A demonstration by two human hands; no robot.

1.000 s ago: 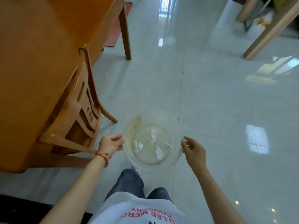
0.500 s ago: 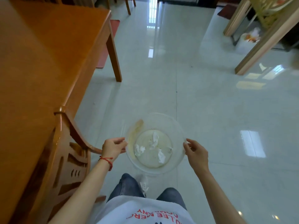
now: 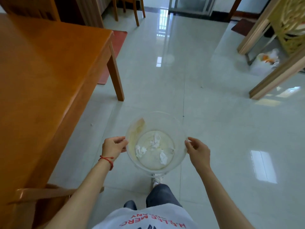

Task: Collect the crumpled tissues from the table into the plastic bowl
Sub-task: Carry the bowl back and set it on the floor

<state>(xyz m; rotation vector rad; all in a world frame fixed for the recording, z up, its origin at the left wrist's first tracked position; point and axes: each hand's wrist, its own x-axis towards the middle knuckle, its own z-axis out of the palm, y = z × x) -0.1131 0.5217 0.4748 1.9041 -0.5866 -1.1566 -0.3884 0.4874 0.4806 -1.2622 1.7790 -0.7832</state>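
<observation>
A clear plastic bowl (image 3: pixel 179 129) is held out over the tiled floor at waist height. My left hand (image 3: pixel 113 146), with a red string at the wrist, grips its left rim. My right hand (image 3: pixel 198 150) grips the right rim. Several crumpled white tissues (image 3: pixel 155 141) lie on the bowl's bottom. The orange wooden table (image 3: pixel 49 66) stands to my left, and I see no tissue on the part of its top that is in view.
A wooden chair back (image 3: pixel 41 192) pokes out beside the table at lower left. A red mat (image 3: pixel 113 52) lies past the table leg. A wooden partition (image 3: pixel 277 75) and a white plastic bag (image 3: pixel 264 63) sit at the right. Glossy floor stretches ahead.
The view has tilted up and moved forward along the table; the chair has slid back to the lower left. Both hands keep the same hold on the bowl.
</observation>
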